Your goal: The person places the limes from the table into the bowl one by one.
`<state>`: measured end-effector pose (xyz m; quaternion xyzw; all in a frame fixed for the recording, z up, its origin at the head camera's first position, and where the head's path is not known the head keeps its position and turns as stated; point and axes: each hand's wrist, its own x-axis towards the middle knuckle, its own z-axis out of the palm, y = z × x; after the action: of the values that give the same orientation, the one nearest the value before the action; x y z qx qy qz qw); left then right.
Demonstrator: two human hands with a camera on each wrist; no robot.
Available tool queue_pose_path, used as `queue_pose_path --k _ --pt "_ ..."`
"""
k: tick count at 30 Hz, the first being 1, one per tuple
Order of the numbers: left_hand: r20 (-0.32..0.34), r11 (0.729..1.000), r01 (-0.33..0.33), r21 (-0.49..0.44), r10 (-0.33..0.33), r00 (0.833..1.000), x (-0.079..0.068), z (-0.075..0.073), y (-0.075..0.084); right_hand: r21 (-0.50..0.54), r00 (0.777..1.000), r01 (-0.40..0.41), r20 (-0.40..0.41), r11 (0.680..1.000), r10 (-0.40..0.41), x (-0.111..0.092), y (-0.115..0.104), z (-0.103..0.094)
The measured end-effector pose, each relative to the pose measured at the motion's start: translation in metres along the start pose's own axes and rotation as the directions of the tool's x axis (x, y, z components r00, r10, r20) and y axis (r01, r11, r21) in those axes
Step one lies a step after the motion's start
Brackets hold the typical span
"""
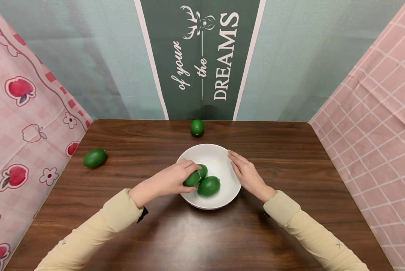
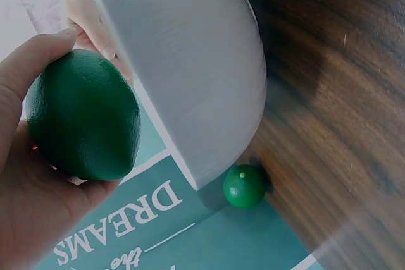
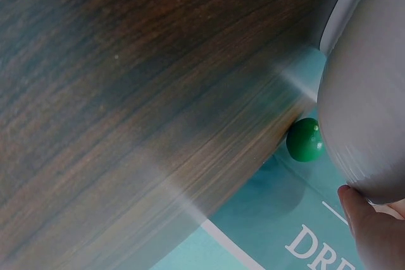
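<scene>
My left hand (image 1: 176,177) grips a green lime (image 2: 85,115) between thumb and fingers, over the left side of a white bowl (image 1: 227,184). Inside the bowl lies one lime (image 1: 209,186), and another lime (image 1: 203,171) behind it is partly covered by the held one. At the bowl's right rim rests my right hand (image 1: 249,175), its fingers fairly straight along the edge. In the right wrist view, a fingertip (image 3: 346,193) meets the bowl's outer wall near the rim.
Behind the bowl, a lime (image 1: 197,128) sits near the back edge of the brown wooden table (image 1: 273,146). One more lime (image 1: 94,157) lies at the table's left. Cloth hangings enclose the back and both sides, the back one (image 1: 205,56) bearing printed words.
</scene>
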<state>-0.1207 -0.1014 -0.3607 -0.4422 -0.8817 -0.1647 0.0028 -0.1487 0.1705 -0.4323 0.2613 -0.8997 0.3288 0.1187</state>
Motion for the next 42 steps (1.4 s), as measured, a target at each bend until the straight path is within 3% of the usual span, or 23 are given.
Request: queue_pose_path --k 9,22,31,42 --pt "0.041 1.000 0.021 -0.002 -0.021 0.999 0.003 0.012 0.001 0.004 1.000 0.004 0.002 1.000 -0.004 0.002 0.000 -0.001" --pt "0.052 0.999 0.025 -0.026 -0.023 0.998 0.005 0.022 0.003 0.005 1.000 0.002 0.008 1.000 -0.002 0.003 0.001 -0.002" --pt "0.092 0.998 0.046 -0.033 -0.043 0.995 0.006 0.022 0.004 0.007 1.000 0.020 -0.009 1.000 -0.020 0.006 0.003 -0.003" --pt "0.067 1.000 0.021 0.000 -0.021 0.998 0.007 0.018 -0.001 0.007 1.000 0.015 0.006 1.000 -0.015 0.008 0.004 -0.005"
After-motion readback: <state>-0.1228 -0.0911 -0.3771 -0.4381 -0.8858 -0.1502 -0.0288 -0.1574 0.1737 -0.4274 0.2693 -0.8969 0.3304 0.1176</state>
